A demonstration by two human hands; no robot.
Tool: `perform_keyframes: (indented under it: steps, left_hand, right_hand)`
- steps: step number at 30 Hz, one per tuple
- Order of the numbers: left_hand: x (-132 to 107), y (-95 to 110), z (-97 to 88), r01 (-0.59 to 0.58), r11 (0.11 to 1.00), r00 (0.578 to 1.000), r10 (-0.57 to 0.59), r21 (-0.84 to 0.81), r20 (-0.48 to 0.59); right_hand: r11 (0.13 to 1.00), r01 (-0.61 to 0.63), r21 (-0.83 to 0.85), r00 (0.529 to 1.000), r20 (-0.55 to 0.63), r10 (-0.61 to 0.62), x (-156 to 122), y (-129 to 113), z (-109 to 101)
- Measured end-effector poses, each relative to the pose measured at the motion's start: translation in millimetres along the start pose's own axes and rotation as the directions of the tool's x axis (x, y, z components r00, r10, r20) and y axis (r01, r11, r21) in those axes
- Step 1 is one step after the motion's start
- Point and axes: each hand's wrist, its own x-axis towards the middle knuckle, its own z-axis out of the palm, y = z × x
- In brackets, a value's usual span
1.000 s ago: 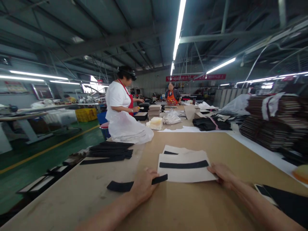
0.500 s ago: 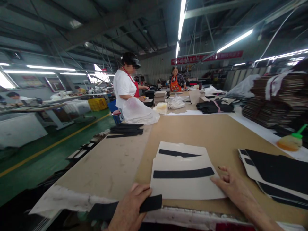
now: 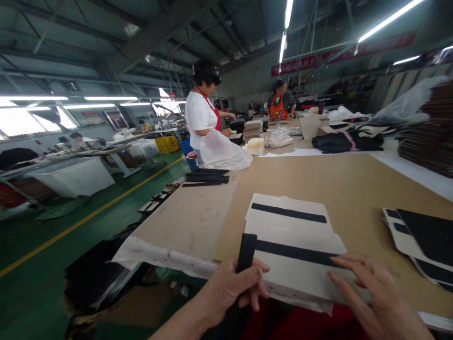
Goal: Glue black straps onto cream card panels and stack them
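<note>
In the head view, my left hand [image 3: 244,283] is closed around a black strip [image 3: 247,252] at the table's near edge. The strip stands up from the fist, over the left side of a cream panel [image 3: 290,274]. A dark band [image 3: 297,252] runs across that panel. Fingers of my right hand [image 3: 371,283] are stretched out and apart over the panel's right side, the fingertips by the band's right end. Just beyond lies another cream piece [image 3: 311,230] with its own black band [image 3: 288,212]; where the two pieces meet is hard to make out.
Black-and-cream panels [image 3: 424,236] are stacked at the right. Several black strips [image 3: 207,176] lie at the table's far left, beside a white plastic bag [image 3: 226,151]. A co-worker in a white shirt [image 3: 200,113] and another in an orange apron [image 3: 279,111] stand beyond.
My left hand has turned the black strip from lying flat to upright. My right hand has shifted onto the panel's band. The panel is tilted and nearer the edge; the view has swung left.
</note>
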Motion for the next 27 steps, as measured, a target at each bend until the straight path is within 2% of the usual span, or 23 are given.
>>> perform_keyframes:
  steps: [1, 3, 6, 8, 12, 17, 19, 23, 27]
  left_hand:
    - [4, 1, 8.2, -0.005, 0.994, 0.999, 0.01, -0.112, 0.04]
    - [13, 1, 22.8, -0.013, 0.973, 0.992, 0.041, -0.231, 0.117]
    - [20, -1, 38.5, -0.015, 0.965, 0.97, 0.078, -0.261, 0.231]
    - [21, -4, 44.8, -0.026, 0.968, 0.962, 0.092, -0.251, 0.258]
    - [23, -10, 52.0, -0.04, 0.969, 0.977, 0.088, -0.243, 0.192]
    - [28, -19, 59.9, -0.066, 0.97, 0.992, 0.09, -0.234, 0.093]
    - [30, -22, 62.4, -0.07, 0.962, 0.993, 0.092, -0.265, 0.069]
    - [29, -25, 66.0, -0.054, 0.935, 0.993, 0.087, -0.351, 0.077]
    - [26, -28, 67.4, -0.054, 0.937, 0.988, 0.101, -0.344, 0.121]
  right_hand:
    - [0.998, 0.011, 0.058, 0.999, 0.033, -0.013, 0, -13, 3]
    - [0.983, -0.017, 0.184, 0.989, 0.147, -0.01, 0, -39, 8]
    - [0.918, -0.144, 0.369, 0.955, 0.294, 0.032, 1, -70, 16]
    - [0.873, -0.213, 0.439, 0.938, 0.341, 0.058, 3, -81, 20]
    - [0.851, -0.222, 0.475, 0.939, 0.339, 0.056, 1, -82, 26]
    - [0.862, -0.125, 0.491, 0.974, 0.225, 0.012, -4, -76, 30]
    - [0.792, -0.164, 0.588, 0.975, 0.221, 0.038, -5, -79, 29]
    - [0.521, -0.365, 0.772, 0.923, 0.374, 0.093, -12, -87, 31]
    - [0.478, -0.429, 0.767, 0.884, 0.464, 0.05, -25, -86, 41]
